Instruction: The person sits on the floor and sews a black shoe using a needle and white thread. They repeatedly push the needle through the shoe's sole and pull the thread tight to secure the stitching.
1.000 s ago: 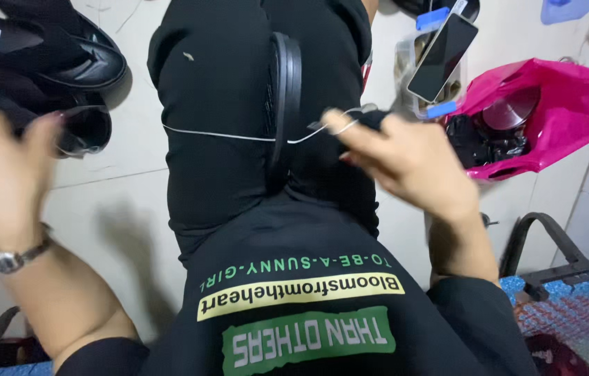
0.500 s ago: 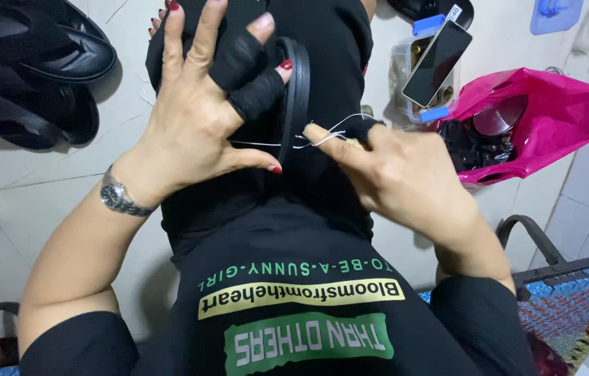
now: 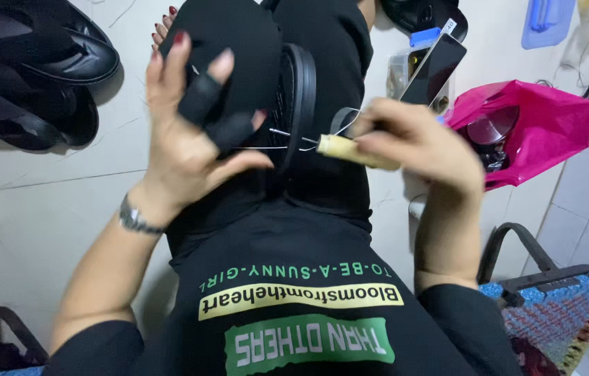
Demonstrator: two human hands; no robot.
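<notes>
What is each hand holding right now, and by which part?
The right hand holds a wooden-handled awl by its handle. The left hand steadies the black shoe, fingers against its upper beside the sole.

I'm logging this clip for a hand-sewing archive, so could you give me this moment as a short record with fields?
Left hand: left hand raised open, black sleeves on two fingers, resting against the black shoe sole
Right hand: right hand grips a pale wooden-handled awl, its metal tip at the sole's edge
Thread: white thread runs across at the sole
Wrist: metal watch
Nearby: pink bag, phone, black shoes on the tiled floor
</notes>
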